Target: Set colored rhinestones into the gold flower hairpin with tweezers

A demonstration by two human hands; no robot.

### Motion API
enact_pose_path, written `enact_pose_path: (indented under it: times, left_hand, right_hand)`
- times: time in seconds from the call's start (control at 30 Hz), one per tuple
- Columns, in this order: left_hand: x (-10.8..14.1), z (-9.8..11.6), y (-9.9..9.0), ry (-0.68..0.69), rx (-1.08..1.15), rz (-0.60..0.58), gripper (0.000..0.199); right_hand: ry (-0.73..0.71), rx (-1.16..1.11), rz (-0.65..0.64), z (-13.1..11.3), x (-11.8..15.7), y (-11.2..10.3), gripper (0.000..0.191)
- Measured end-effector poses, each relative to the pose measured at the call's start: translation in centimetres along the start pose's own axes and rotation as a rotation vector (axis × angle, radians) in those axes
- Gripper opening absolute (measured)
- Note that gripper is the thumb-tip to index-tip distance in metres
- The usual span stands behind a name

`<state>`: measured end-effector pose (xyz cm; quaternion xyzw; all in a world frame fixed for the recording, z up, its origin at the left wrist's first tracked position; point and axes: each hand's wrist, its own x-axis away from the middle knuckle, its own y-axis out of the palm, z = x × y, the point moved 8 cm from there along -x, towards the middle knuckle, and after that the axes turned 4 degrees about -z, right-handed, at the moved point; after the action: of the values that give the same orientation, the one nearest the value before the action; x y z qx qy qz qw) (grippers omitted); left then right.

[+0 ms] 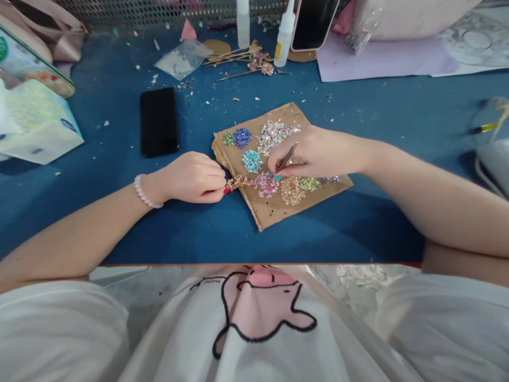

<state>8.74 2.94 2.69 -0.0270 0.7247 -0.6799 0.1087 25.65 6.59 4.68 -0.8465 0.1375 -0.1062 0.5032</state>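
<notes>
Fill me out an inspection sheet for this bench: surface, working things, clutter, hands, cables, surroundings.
Surface: blue tabletop, littered with small pale scraps.
Working things: cardboard sheet bearing colour-sorted piles of small shiny pieces; gold ornament at its left edge.
Clutter: black phone-like device, tissue box, plastic bag, flower-ended sticks, two bottles.
Left hand: pinching the gold ornament.
Right hand: holding tweezers at the pink pile; whether the tips grip a piece, cannot tell.
Cables: pale cord beside a white object, right edge.
Surroundings: perforated panel along the far side.
</notes>
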Motion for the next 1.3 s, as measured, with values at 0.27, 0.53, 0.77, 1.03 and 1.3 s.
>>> enact_pose_path:
  times: [0.27,0.53,0.77,1.03,1.3]
  left_hand:
    - [0.0,0.5,-0.6,0.054,-0.059,0.075,0.049]
    - [0.1,0.2,-0.2,0.022,-0.006,0.037,0.049]
    - [0.1,0.1,-0.2,0.023,0.006,0.053,0.047]
    - [0.0,0.3,-0.5,0.043,-0.013,0.099,0.046]
    - [-0.1,0.5,-0.6,0.071,-0.069,0.153,0.051]
  right_hand:
    - [0.014,-0.031,0.015,0.3,0.1,0.0,0.027]
    - [-0.013,-0.028,0.032,0.4,0.2,0.0,0.040]
    - [-0.021,-0.067,0.029,0.2,0.0,0.0,0.033]
    - [-0.110,-0.066,0.042,-2.2,0.4,-0.6,0.035]
    - [-0.064,-0.123,0.028,-3.3,0.8,-0.2,0.029]
